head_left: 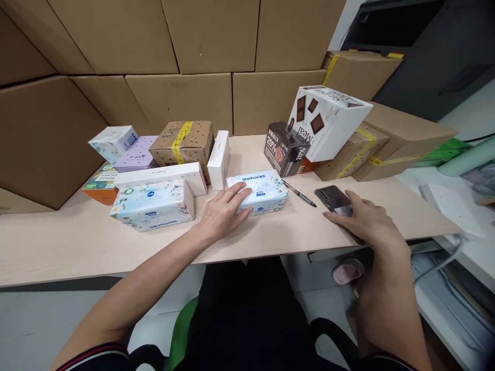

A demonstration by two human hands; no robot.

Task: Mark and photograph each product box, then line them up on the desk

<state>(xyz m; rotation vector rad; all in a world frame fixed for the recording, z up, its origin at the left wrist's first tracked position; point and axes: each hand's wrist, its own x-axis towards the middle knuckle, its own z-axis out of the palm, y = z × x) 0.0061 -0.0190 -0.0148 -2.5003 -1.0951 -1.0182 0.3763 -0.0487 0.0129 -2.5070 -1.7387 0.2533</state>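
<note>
Resting in the head view on the left part of a floral tissue pack (270, 195), the left hand (224, 212) is lying palm down with its fingers loosely spread, touching the wrapper without closing around it. The tissue pack is lying flat at the middle of the pale tabletop (247, 241), with its printed side facing up. Farther right, the right hand (373, 219) is pinching a dark phone (334, 198) between thumb and fingers near the table's front edge; whether the phone is touching the wood, one cannot tell. A pen (302, 194) is lying between the two, its rear end just beside the tissue pack. Left of the left hand, a second floral pack (152, 207) is sitting in front of a long white box (196, 179), while a narrow white box (218, 161) is standing behind the fingers. A brown carton (183, 145) with yellow tape is sitting behind the long one, and a purple box (137, 154) is lying near a small tissue box (113, 142). Beyond the pen, a dark box (278, 149) marked 20% is standing near a tilted white box (320, 121) printed with chocolate squares. Large cardboard boxes (178, 103) are forming a wall behind everything.
</note>
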